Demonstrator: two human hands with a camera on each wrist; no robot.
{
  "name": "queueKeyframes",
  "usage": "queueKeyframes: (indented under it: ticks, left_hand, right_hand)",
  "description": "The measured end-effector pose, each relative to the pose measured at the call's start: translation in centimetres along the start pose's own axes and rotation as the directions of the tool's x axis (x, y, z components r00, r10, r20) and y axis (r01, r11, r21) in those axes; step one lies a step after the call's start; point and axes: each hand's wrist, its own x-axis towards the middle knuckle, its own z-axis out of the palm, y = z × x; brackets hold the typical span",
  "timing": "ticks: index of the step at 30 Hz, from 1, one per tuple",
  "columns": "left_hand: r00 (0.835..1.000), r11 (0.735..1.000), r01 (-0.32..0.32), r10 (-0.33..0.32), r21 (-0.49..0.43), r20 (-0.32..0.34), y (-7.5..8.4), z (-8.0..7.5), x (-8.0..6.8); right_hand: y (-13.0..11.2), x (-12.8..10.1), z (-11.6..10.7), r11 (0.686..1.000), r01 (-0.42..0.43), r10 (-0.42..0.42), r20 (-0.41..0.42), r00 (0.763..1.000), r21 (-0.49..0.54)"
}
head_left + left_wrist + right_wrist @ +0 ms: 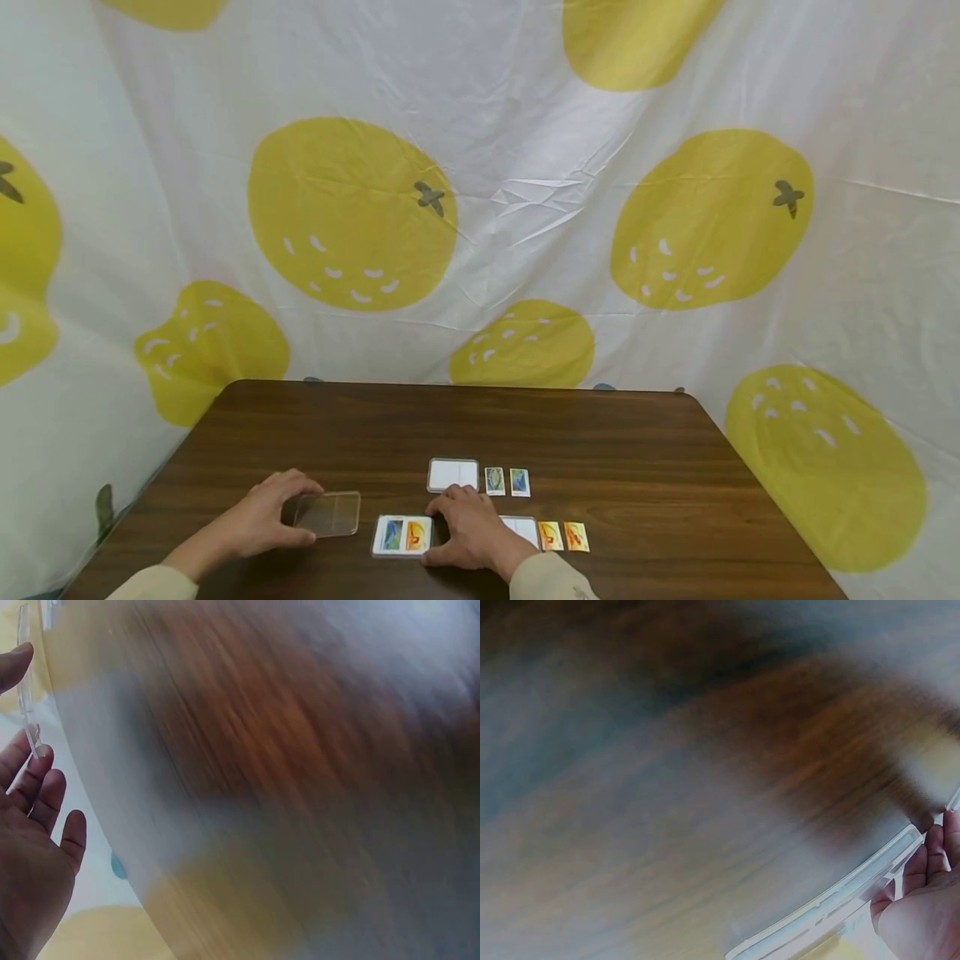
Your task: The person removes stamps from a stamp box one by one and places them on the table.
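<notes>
In the head view my left hand [258, 517] pinches a clear rectangular plastic cover [337, 514] by its left end, between thumb and fingers, above the table. The left wrist view shows that cover [25, 682] edge-on, with thumb and fingers on opposite faces. My right hand [472, 529] grips the right end of a clear-rimmed case [378, 537], thumb at its near corner and index finger at the far one. Two small stamp-like pictures, a blue one [393, 534] and an orange one [417, 536], lie side by side in it on white.
Behind my right hand is another white-backed case [453, 473], with two bluish stamp-like pictures [494, 481] beside it. A third case [522, 528] is partly hidden by that hand, next to two orange pictures [551, 536]. A lemon-print cloth [525, 250] hangs behind the brown table [637, 450].
</notes>
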Motion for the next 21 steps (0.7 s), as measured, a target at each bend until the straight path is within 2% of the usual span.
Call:
queueKeyframes:
  ticks: [10, 21]
  left_hand:
    - [0.995, 0.998, 0.061, -0.060, -0.008, 0.080, -1.1, -0.5, -0.9]
    - [0.993, 0.997, 0.072, -0.074, 0.024, 0.088, -1.3, -0.4, -0.9]
  right_hand:
    - [0.0, 0.0, 0.1, 1.000, -0.004, 0.004, -0.003, 1.000, -0.007]
    - [0.1, 0.0, 0.2, 1.000, -0.011, 0.011, 0.010, 1.000, 0.006]
